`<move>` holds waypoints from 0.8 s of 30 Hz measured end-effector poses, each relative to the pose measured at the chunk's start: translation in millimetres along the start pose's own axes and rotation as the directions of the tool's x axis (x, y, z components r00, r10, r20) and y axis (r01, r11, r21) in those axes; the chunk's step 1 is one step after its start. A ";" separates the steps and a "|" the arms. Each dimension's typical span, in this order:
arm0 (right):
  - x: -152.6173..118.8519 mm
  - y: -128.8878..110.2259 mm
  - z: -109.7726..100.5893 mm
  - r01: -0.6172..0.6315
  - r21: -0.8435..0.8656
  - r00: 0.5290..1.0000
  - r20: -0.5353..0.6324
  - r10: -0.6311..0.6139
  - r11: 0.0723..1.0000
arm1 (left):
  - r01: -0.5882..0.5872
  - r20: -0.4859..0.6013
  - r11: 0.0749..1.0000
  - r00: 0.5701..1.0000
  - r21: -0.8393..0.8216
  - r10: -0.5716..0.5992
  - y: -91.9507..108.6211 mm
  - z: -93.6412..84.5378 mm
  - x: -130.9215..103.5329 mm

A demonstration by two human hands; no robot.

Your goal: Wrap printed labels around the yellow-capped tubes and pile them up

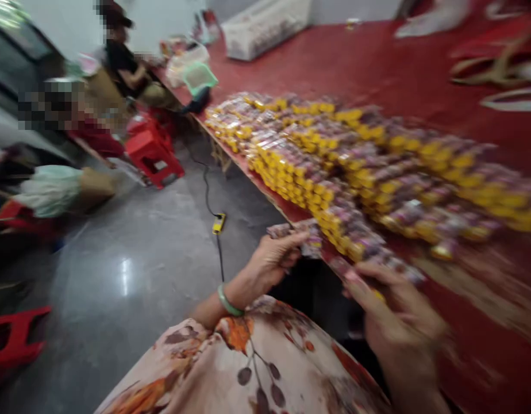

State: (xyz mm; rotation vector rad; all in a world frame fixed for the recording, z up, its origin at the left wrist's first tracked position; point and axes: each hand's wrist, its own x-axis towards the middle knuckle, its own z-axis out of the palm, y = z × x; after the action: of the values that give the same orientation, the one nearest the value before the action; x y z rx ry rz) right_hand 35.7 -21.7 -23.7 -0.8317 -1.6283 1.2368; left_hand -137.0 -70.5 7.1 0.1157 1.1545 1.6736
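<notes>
My left hand (274,259), with a pale green bangle at the wrist, is closed on a crinkled clear plastic packet (312,244) with printing on it. It is held near the table edge, above my lap. My right hand (399,310) is blurred; its thumb and fingers pinch a small wrapped piece (341,265), and a bit of yellow shows under the fingers. Just beyond both hands, long stacked rows of small wrapped pieces with yellow ends (287,178) lie on the red table (360,63). Their contents are too blurred to name.
A white basket (265,29) and a green basket (199,75) stand toward the back. Two people sit at far left, near red stools (153,149). A cable with a yellow socket block (219,223) lies on the grey floor. Bags and straps lie at the upper right.
</notes>
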 end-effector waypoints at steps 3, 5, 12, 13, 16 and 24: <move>0.4 -5.6 1.0 0.064 -0.034 0.998 -0.019 -0.065 0.997 | 0.058 0.002 0.998 0.998 -0.015 -0.058 -0.4 1.3 3.6; 2.4 -6.5 0.1 0.137 -0.043 0.990 -0.017 -0.137 0.990 | 0.087 -0.013 0.996 0.996 -0.025 -0.087 -2.0 4.1 4.6; 1.6 -11.8 -4.9 0.315 -0.046 0.948 -0.021 -0.316 0.948 | 0.071 0.014 0.996 0.997 -0.049 -0.071 -9.6 16.4 1.9; 1.6 -12.1 -5.3 0.330 -0.050 0.944 -0.015 -0.331 0.943 | 0.079 0.024 0.995 0.997 -0.054 -0.078 -10.3 17.8 1.8; 2.2 -11.9 -5.8 0.366 -0.076 0.930 -0.003 -0.367 0.928 | 0.127 0.050 0.989 0.991 -0.078 -0.123 -11.7 21.5 0.9; 1.9 -7.8 -3.4 0.518 -0.283 0.837 -0.027 -0.546 0.807 | 0.231 0.061 0.966 0.972 -0.114 -0.225 -14.7 24.6 -2.1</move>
State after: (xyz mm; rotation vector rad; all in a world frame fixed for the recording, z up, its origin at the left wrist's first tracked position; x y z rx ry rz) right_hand 38.2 -20.9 -15.3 -0.5225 -1.7973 0.5727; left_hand -111.9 -57.0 10.3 -0.0524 0.9891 1.5230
